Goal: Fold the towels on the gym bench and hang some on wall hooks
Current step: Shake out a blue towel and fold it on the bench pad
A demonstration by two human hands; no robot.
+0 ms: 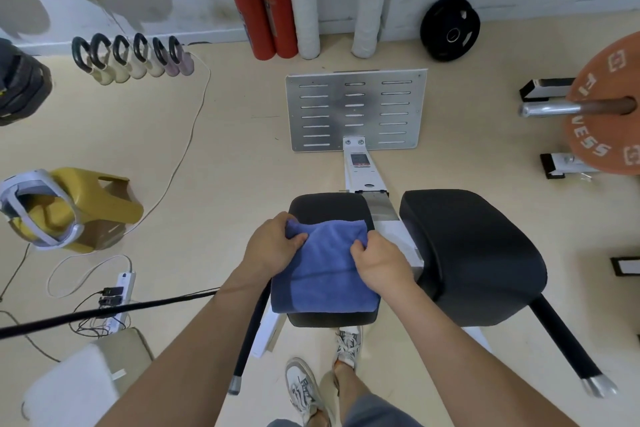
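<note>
1. Bench (360, 177): white frame running away from the body across the floor, two black pads side by side at the near end.
2. Right pad (467, 253): the bigger of the two, just beside the pad in use, not touched by either hand.
3. Left pad (329, 204): smaller, carrying the cloth, with dark edge showing past it at the far and near ends.
4. Towel (325, 277): blue, already doubled into a thick oblong and lying flat on the left pad. Long axis pointing away from the body, rounded fold at the near end, far end gathered under both hands.
5. Left hand (273, 246): on the far-left corner, thumb over the top, fingers curled round the cloth.
6. Right hand (381, 260): on the far-right edge, a shade nearer the body, fingers and thumb clamped on a raised ridge of cloth.
7. Likely step: one more fold, far end drawn back over the near end. Both grips sit at the far end with the rest of the cloth lying toward the body, so a straight pull homeward should serve, hands kept level to stop the edges skewing. No wall hooks in view.
</note>
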